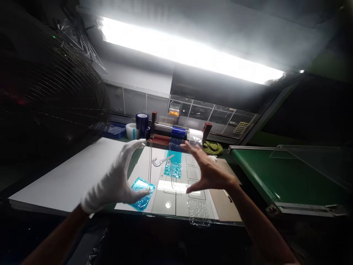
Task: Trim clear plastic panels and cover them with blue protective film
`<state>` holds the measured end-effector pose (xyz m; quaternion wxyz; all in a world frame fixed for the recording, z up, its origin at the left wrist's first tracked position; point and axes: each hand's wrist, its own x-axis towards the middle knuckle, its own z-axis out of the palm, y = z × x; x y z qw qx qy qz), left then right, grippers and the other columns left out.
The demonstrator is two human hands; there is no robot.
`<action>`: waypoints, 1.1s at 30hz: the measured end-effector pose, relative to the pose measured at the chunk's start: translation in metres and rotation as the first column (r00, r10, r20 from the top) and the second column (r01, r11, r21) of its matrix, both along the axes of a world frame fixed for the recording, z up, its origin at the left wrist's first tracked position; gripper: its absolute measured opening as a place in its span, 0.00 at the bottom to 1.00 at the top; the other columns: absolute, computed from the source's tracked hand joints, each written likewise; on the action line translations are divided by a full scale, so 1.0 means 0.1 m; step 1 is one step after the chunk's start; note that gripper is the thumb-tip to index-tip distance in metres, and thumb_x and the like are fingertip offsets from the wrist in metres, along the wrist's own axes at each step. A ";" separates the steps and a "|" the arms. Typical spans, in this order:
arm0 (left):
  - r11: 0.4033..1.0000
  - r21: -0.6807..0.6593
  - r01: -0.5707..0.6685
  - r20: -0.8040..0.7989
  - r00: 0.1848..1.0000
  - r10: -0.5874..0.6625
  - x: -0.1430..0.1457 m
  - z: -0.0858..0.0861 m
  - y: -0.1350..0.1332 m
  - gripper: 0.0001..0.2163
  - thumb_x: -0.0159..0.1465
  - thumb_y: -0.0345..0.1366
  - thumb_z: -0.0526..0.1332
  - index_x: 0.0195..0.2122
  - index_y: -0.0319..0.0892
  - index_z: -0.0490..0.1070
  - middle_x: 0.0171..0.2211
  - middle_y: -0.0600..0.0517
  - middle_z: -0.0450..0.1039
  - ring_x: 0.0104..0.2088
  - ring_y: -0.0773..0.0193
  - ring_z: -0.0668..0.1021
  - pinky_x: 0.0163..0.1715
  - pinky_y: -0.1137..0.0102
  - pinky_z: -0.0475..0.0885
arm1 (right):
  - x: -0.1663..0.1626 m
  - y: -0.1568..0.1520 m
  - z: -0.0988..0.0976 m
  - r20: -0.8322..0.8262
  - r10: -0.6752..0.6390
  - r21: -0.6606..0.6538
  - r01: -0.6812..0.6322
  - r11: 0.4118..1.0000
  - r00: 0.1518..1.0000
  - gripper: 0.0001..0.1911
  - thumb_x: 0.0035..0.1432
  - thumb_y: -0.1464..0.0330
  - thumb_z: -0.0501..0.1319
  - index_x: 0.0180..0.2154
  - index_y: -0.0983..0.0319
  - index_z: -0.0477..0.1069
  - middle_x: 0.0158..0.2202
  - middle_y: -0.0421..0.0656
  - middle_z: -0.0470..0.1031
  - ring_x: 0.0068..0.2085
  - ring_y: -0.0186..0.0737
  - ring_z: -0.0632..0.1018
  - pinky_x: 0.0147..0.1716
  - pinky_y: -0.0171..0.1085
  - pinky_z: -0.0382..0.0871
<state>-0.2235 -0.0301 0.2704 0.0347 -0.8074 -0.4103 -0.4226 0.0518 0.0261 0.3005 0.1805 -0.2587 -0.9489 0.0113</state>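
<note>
My left hand [114, 180], in a white glove, holds a thin clear panel [150, 165] upright between fingertips and thumb. A second clear outline [171, 165] stands beside it; I cannot tell whether it belongs to the same piece. My right hand [211, 171] is bare, with fingers and thumb spread around an open gap. Beyond the panel are scissors [162, 161] with pale handles. A blue film-covered piece [143, 198] lies under the left thumb, and another blue piece [173, 169] lies between the hands. A clear bubbled sheet [198, 211] rests at the front edge.
A stack of white sheets [60, 173] lies left, below a large fan [63, 81]. A blue film roll [178, 131] and white roll [195, 135] sit on a rack behind. More tape rolls [142, 121] stand back left. A green conveyor belt [281, 176] runs at right.
</note>
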 end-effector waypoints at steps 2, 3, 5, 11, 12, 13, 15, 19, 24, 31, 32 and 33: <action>0.988 -0.061 0.145 0.179 0.975 -0.132 0.09 -0.14 -0.03 0.48 0.48 0.53 0.64 0.64 0.43 0.39 0.61 0.40 0.50 0.59 0.46 0.60 0.59 0.51 0.60 | -0.04 0.04 -0.20 -0.044 0.093 -0.143 -0.099 0.985 0.995 0.67 0.40 0.48 0.68 0.65 0.60 0.23 0.65 0.57 0.49 0.64 0.55 0.54 0.61 0.57 0.47; 0.981 -0.079 0.175 0.235 0.960 -0.153 0.10 -0.20 -0.03 0.48 0.48 0.54 0.63 0.64 0.43 0.38 0.61 0.39 0.49 0.59 0.46 0.60 0.58 0.51 0.60 | -0.04 0.06 -0.26 -0.069 0.112 -0.185 -0.123 0.975 0.991 0.68 0.39 0.49 0.68 0.65 0.60 0.22 0.65 0.57 0.50 0.64 0.55 0.55 0.61 0.56 0.50; 0.984 -0.116 0.134 0.204 0.973 -0.108 0.08 -0.28 0.00 0.48 0.48 0.55 0.63 0.64 0.44 0.38 0.60 0.39 0.51 0.59 0.46 0.61 0.57 0.50 0.61 | 0.04 0.09 -0.30 -0.101 0.077 -0.193 -0.096 0.977 0.992 0.68 0.38 0.49 0.69 0.65 0.59 0.23 0.64 0.57 0.52 0.64 0.57 0.56 0.60 0.58 0.51; 0.916 0.005 -0.401 -0.480 0.803 0.354 0.05 -0.21 0.16 0.47 0.40 0.51 0.65 0.60 0.42 0.51 0.49 0.35 0.64 0.48 0.33 0.67 0.41 0.43 0.63 | 0.08 -0.13 0.11 0.079 -0.146 0.212 0.126 0.969 0.986 0.63 0.41 0.55 0.70 0.66 0.62 0.31 0.61 0.56 0.58 0.61 0.61 0.59 0.59 0.69 0.36; 0.881 0.049 -0.470 -0.547 0.726 0.418 0.11 -0.20 0.19 0.43 0.41 0.49 0.64 0.58 0.40 0.55 0.46 0.35 0.66 0.44 0.33 0.68 0.39 0.44 0.63 | 0.01 -0.19 0.16 0.104 -0.174 0.280 0.139 0.950 0.979 0.62 0.42 0.57 0.70 0.66 0.63 0.32 0.61 0.56 0.59 0.60 0.61 0.60 0.59 0.69 0.33; 0.850 0.087 -0.519 -0.592 0.660 0.464 0.18 -0.20 0.22 0.38 0.42 0.48 0.64 0.55 0.37 0.59 0.43 0.35 0.67 0.42 0.34 0.69 0.38 0.44 0.62 | -0.05 -0.24 0.18 0.124 -0.199 0.332 0.148 0.932 0.972 0.61 0.42 0.59 0.70 0.66 0.64 0.32 0.61 0.56 0.59 0.60 0.61 0.60 0.59 0.69 0.30; 0.813 0.113 -0.571 -0.623 0.597 0.506 0.31 -0.22 0.26 0.33 0.44 0.45 0.62 0.50 0.34 0.62 0.40 0.35 0.67 0.40 0.35 0.69 0.38 0.45 0.61 | -0.13 -0.28 0.18 0.162 -0.236 0.374 0.162 0.913 0.958 0.60 0.44 0.60 0.69 0.65 0.66 0.31 0.61 0.56 0.59 0.60 0.61 0.59 0.59 0.67 0.26; 0.896 -0.094 -0.435 -0.539 0.778 0.321 0.31 -0.39 0.28 0.44 0.42 0.47 0.65 0.59 0.36 0.52 0.49 0.35 0.62 0.49 0.36 0.66 0.46 0.46 0.60 | 0.12 -0.15 0.01 0.163 -0.207 0.192 0.175 0.966 0.965 0.62 0.44 0.54 0.67 0.65 0.65 0.27 0.62 0.55 0.56 0.62 0.59 0.57 0.58 0.67 0.22; 0.907 -0.420 -0.025 -0.243 0.966 -0.086 0.19 -0.68 0.27 0.52 0.43 0.49 0.65 0.64 0.44 0.35 0.58 0.40 0.52 0.57 0.44 0.61 0.54 0.51 0.60 | 0.64 0.05 -0.40 0.064 -0.085 -0.238 0.098 0.966 0.994 0.64 0.42 0.47 0.65 0.65 0.61 0.24 0.63 0.55 0.52 0.64 0.57 0.53 0.59 0.65 0.31; 0.797 -0.578 0.175 -0.121 0.948 -0.295 0.38 -0.59 0.40 0.51 0.42 0.37 0.66 0.65 0.50 0.38 0.59 0.45 0.54 0.57 0.48 0.63 0.56 0.53 0.61 | 0.93 0.07 -0.68 0.027 -0.103 -0.556 0.101 0.825 0.994 0.65 0.38 0.49 0.69 0.66 0.58 0.29 0.64 0.55 0.52 0.64 0.59 0.52 0.60 0.62 0.29; 0.772 -0.602 0.204 -0.103 0.939 -0.329 0.42 -0.57 0.41 0.51 0.42 0.36 0.66 0.65 0.50 0.39 0.60 0.45 0.54 0.58 0.48 0.63 0.56 0.54 0.62 | 0.99 0.08 -0.71 0.020 -0.107 -0.597 0.098 0.796 0.994 0.66 0.37 0.49 0.70 0.66 0.57 0.30 0.64 0.54 0.52 0.64 0.59 0.52 0.60 0.61 0.28; 0.741 -0.629 0.234 -0.086 0.927 -0.366 0.47 -0.56 0.42 0.50 0.42 0.35 0.65 0.65 0.50 0.39 0.61 0.46 0.53 0.58 0.48 0.63 0.56 0.56 0.63 | 1.06 0.09 -0.73 0.009 -0.107 -0.639 0.088 0.765 0.994 0.66 0.37 0.50 0.70 0.66 0.57 0.30 0.64 0.54 0.53 0.64 0.58 0.53 0.60 0.61 0.27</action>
